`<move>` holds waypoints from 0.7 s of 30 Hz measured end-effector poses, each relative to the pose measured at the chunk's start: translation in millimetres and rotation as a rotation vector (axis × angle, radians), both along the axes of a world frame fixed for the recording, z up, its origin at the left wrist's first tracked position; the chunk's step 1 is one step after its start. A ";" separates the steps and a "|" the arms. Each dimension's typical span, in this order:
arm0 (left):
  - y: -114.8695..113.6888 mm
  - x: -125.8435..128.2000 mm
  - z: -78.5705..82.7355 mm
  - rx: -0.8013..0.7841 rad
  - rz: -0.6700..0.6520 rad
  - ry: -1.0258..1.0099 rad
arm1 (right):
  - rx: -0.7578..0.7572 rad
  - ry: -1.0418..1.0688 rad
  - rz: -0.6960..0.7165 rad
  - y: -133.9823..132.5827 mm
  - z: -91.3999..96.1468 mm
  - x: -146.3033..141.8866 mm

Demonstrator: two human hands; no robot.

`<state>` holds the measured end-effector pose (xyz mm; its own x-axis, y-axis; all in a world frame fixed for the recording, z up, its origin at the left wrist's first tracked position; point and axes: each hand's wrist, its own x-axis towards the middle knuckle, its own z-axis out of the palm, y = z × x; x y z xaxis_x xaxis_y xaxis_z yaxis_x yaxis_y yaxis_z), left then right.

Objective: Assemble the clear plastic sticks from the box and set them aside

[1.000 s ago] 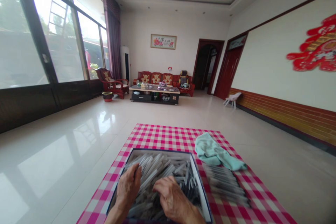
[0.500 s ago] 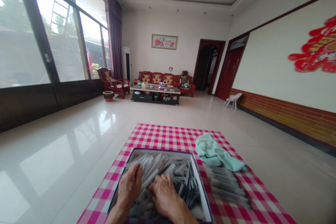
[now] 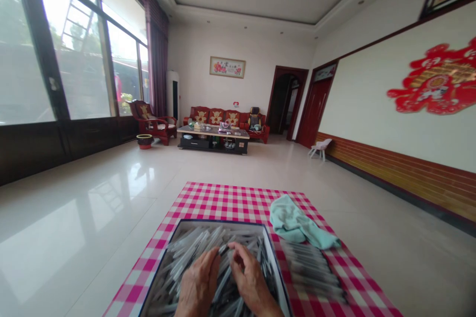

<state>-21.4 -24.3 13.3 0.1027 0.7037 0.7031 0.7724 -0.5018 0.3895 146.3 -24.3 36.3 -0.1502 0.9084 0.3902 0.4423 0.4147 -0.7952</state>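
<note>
Clear tubes [image 3: 193,252] under left hand [image 3: 199,287], right hand [image 3: 253,282], box [image 3: 219,221] cut off

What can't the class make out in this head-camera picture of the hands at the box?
Head view:
- What the left hand and right hand hold: their fingers hide it.
- The near side of the box: cut off by the bottom edge.
- The row of items on the checked cloth: blurred, kind unclear.

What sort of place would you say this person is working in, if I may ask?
It looks like a spacious living room in a private home: a red sofa with teddy-bear cushions stands behind a low coffee table, with a framed floral picture above it and a red paper-cut decoration on the right wall.
</note>
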 end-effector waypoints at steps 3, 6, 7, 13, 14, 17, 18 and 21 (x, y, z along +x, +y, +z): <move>-1.7 9.1 -3.3 0.058 -0.009 0.026 | -0.140 0.232 -0.042 7.1 -5.2 2.5; -4.0 8.8 -3.5 0.039 -0.023 0.034 | -0.280 0.436 -0.031 10.5 -6.9 1.0; -5.0 8.2 -3.1 0.028 -0.040 0.033 | -0.322 0.492 -0.025 10.6 -6.2 0.4; -9.5 8.8 -0.9 -0.045 -0.125 0.026 | -0.440 0.720 -0.014 7.6 0.9 1.3; -9.7 9.2 -0.7 -0.051 -0.131 0.027 | -0.444 0.734 -0.013 7.1 1.5 1.8; -10.0 10.4 0.0 -0.091 -0.137 0.039 | -0.471 0.757 0.021 4.8 1.8 2.7; -10.1 10.6 0.1 -0.106 -0.140 0.044 | -0.481 0.764 0.036 4.0 1.7 2.6; -10.3 10.9 0.2 -0.133 -0.151 0.057 | -0.503 0.800 0.071 2.0 1.4 1.6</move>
